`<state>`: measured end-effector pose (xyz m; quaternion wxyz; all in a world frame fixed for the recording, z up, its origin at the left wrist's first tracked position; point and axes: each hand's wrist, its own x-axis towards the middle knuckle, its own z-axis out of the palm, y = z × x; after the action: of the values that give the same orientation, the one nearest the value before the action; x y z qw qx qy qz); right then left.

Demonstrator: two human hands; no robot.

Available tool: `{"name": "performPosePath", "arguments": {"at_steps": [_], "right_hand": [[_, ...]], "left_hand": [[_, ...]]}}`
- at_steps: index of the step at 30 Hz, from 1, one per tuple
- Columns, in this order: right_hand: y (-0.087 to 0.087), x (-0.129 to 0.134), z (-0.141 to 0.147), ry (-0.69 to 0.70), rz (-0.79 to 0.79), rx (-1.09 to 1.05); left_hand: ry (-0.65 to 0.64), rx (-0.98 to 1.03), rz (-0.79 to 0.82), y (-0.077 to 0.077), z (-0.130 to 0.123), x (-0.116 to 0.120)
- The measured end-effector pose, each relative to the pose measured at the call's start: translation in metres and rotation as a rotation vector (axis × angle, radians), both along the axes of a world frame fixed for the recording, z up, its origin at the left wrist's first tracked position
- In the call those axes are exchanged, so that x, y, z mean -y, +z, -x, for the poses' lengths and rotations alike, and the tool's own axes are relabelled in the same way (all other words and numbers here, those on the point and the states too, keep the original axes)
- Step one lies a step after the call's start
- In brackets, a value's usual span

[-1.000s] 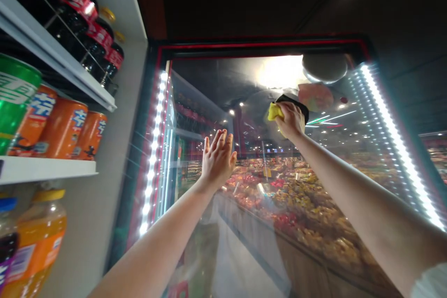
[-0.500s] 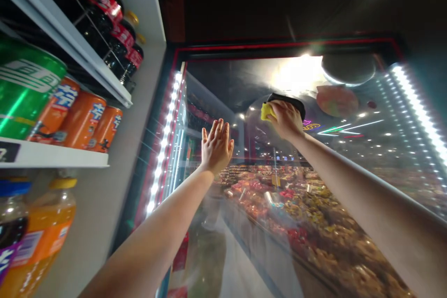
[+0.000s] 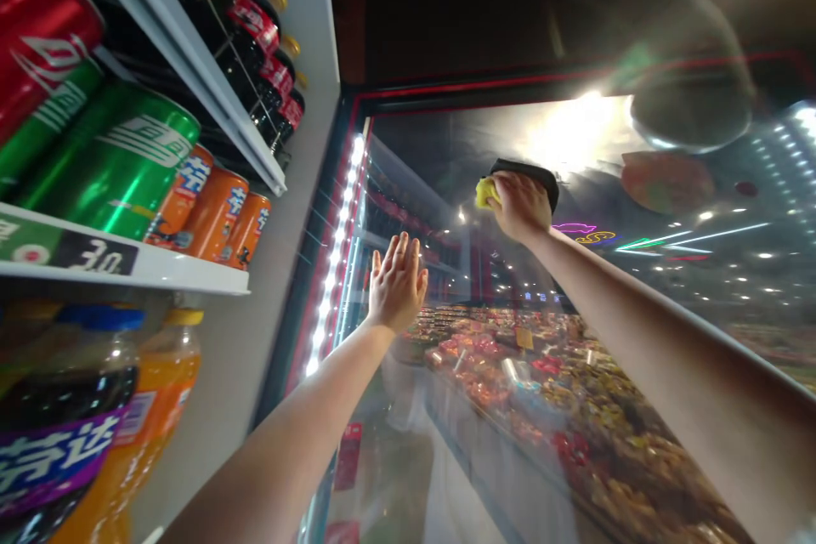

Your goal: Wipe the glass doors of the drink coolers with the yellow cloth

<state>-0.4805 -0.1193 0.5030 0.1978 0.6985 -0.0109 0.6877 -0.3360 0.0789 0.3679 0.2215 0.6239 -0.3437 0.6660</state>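
Note:
A large glass door [image 3: 472, 433] with a dark frame fills the middle and right of the view. My left hand [image 3: 398, 285] lies flat against the glass with its fingers stretched out and holds nothing. Higher up and to the right, my right hand [image 3: 521, 206] grips a cloth [image 3: 488, 193] against the glass. The cloth is yellow at the thumb side and dark along the top of the hand. The palm side of my right hand is hidden.
At the left, white shelves [image 3: 210, 268] hold green cans [image 3: 127, 157], orange cans [image 3: 217, 208], dark bottles [image 3: 255, 25] and orange soda bottles [image 3: 172, 374]. Light strips [image 3: 337, 246] run along the door's edge. The glass reflects shop lights and goods.
The view has turned left, so more of the shelves shows. My left hand sits slightly lower in view, still flat on the glass. My right hand still holds the cloth near the same spot in view.

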Motion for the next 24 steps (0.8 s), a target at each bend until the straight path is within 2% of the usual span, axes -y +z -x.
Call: {"name": "performPosePath", "arguments": {"at_steps": [3,6,9,11,13,15,17,19,22,24], "right_hand": [[0.014,-0.031,-0.025,-0.028,-0.070,0.037],[-0.002,-0.059,-0.044,-0.029,0.101,-0.151],[-0.027,-0.051,-0.038,0.010,0.281,-0.292],[-0.032,-0.033,-0.026,0.037,0.293,-0.280],[-0.024,-0.021,-0.021,0.056,0.225,-0.211],[-0.008,-0.025,-0.027,0.076,0.104,-0.105],[0.007,-0.049,-0.045,0.090,-0.008,-0.022],[0.011,-0.081,-0.068,0.096,-0.030,-0.034],[-0.005,-0.117,-0.090,0.100,0.137,-0.212],[-0.019,-0.119,-0.090,0.104,0.253,-0.316]], "left_hand": [[0.005,0.021,0.000,-0.007,-0.006,-0.005],[-0.010,0.005,0.023,-0.013,-0.011,-0.006],[-0.032,-0.007,0.039,-0.018,-0.013,-0.008],[-0.044,-0.007,0.040,-0.020,-0.015,-0.009],[-0.055,-0.008,0.037,-0.022,-0.017,-0.011],[-0.066,-0.009,0.038,-0.024,-0.019,-0.012],[-0.075,-0.009,0.042,-0.026,-0.020,-0.011],[-0.079,-0.010,0.053,-0.030,-0.019,-0.009],[-0.070,-0.028,0.063,-0.039,-0.018,-0.011],[-0.054,-0.045,0.063,-0.046,-0.019,-0.016]]}}
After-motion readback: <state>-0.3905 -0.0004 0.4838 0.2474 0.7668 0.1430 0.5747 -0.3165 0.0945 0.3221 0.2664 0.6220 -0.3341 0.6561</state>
